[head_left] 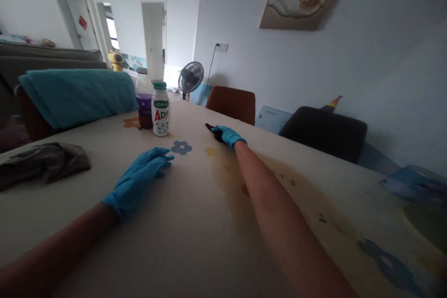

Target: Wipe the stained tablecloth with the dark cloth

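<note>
My left hand (143, 179), in a blue glove, is open with its fingers stretched forward, low over the patterned tabletop (188, 242). Nothing is in it. Farther out on the right, my right hand (230, 136), gloved the same way, is closed on a thin black thing (210, 127) against the table; its kind is unclear and most of it is hidden. A white bottle (161, 114) with a green cap stands beyond my left hand. Just behind it is a clear bottle (142, 84) with a purple label and dark liquid.
A crumpled dark grey cloth (47, 160) lies at the table's left. Brownish staining (300, 186) spreads under my right forearm. Chairs stand around the table: one draped with a teal towel (80, 93), one orange-brown (232, 102), one black (324, 130). Behind is a fan (191, 77).
</note>
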